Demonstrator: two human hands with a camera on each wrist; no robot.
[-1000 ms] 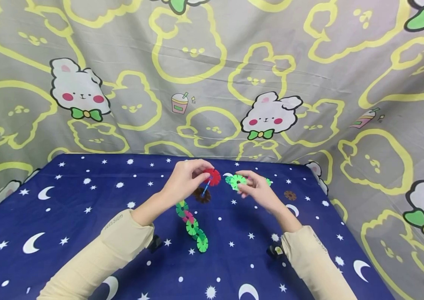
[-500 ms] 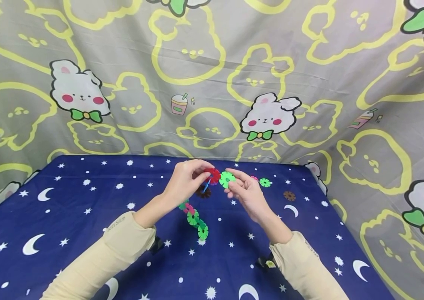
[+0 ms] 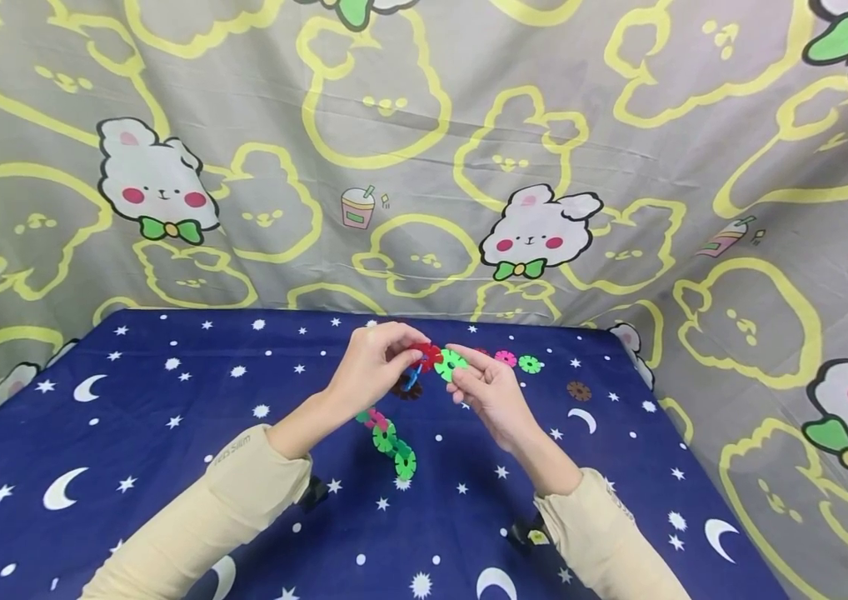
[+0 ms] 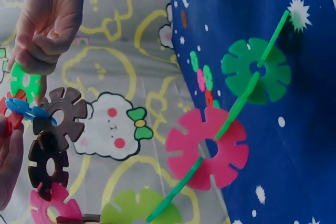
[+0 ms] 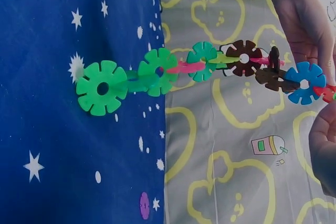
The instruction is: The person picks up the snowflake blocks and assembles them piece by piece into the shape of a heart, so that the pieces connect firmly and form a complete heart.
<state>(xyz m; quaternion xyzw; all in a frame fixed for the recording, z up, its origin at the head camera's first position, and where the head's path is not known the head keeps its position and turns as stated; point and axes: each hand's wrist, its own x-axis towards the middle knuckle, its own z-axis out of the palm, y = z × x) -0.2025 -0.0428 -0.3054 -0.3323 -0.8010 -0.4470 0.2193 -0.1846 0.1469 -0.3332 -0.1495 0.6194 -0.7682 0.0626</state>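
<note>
My left hand point(image 3: 375, 360) pinches a red notched disc point(image 3: 430, 357) of a linked snowflake-disc chain. My right hand point(image 3: 495, 390) pinches a bright green notched disc point(image 3: 450, 365) by its right side, its left edge right at the red disc. From the red disc the chain runs down through a blue disc point(image 5: 305, 83), brown discs point(image 4: 62, 113), then pink point(image 4: 206, 148) and green discs point(image 5: 102, 88). Its lower end hangs toward the person over the cloth. The left fingers partly cover the red disc, and the left forearm hides some of the chain in the head view.
Loose discs lie behind the right hand, among them a pink one point(image 3: 505, 358) and a green one point(image 3: 530, 364). A brown disc point(image 3: 579, 391) lies farther right. A purple disc point(image 5: 144, 205) shows on the blue starry cloth point(image 3: 169, 500). A patterned curtain point(image 3: 424, 167) rises behind.
My right hand has moved left with the green disc, bringing it to the red disc. The left hand stays almost in place, while the hanging chain's lower end has risen slightly.
</note>
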